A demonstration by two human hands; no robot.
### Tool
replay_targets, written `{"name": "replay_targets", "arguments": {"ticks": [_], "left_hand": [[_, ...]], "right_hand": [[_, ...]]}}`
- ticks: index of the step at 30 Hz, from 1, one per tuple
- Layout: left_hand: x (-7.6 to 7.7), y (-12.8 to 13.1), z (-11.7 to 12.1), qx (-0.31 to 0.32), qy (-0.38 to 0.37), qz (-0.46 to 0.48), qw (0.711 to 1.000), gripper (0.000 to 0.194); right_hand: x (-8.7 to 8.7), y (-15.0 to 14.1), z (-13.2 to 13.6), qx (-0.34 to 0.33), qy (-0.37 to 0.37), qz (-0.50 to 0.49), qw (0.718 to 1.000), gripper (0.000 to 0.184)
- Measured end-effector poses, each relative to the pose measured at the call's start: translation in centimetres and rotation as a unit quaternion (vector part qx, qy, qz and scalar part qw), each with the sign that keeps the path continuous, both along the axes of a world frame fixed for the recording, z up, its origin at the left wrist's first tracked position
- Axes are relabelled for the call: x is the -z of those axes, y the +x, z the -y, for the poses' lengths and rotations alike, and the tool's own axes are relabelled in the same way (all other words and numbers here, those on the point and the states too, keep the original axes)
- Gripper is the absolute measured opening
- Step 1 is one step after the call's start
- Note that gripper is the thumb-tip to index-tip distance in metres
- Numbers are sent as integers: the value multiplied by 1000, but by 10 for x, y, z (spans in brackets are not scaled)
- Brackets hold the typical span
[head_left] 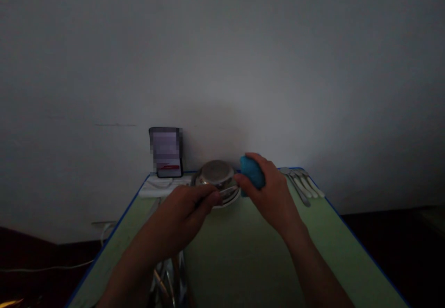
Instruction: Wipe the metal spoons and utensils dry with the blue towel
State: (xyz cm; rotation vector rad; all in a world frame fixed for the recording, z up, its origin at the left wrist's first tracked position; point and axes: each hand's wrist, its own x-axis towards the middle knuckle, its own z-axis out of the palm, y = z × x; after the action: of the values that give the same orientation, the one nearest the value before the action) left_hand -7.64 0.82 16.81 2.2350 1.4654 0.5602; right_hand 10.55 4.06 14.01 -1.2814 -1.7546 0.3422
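My left hand (196, 210) is closed, thumb and fingers pinching one end of a thin, light metal utensil (228, 190), which looks like cutlery; its exact kind cannot be made out. The utensil's other end reaches the thumb of my right hand (273, 187). That hand is curled around a bunched blue cloth (253, 172). Just behind the utensil, a shiny metal bowl (217, 171) sits upside down on a stack of plates (232, 201). My left hand partly covers the bowl and plates.
Several spoons (302, 183) lie at the table's far right corner. A folding phone (167, 153) stands at the far left, beside a white folded cloth (153, 190). A container of cutlery (168, 280) is near the left front, partly behind my forearm. A wall (222, 67) borders the green table (250, 257).
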Motion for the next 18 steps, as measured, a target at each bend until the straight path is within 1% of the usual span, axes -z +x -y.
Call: {"name": "replay_targets", "arguments": {"ticks": [3, 6, 11, 18], "left_hand": [[3, -3, -3, 13, -10, 24, 1000, 33], [7, -7, -6, 26, -21, 55, 998, 32], [10, -11, -7, 19, -42, 95, 994, 29], [10, -13, -7, 34, -94, 142, 985, 29]], "right_hand": [[-2, 5, -1, -32, 1, -33, 999, 43], [-5, 9, 0, -44, -5, -56, 997, 38], [-10, 17, 0, -71, -37, -123, 989, 31], [-14, 26, 0, -48, -38, -158, 986, 28]]}}
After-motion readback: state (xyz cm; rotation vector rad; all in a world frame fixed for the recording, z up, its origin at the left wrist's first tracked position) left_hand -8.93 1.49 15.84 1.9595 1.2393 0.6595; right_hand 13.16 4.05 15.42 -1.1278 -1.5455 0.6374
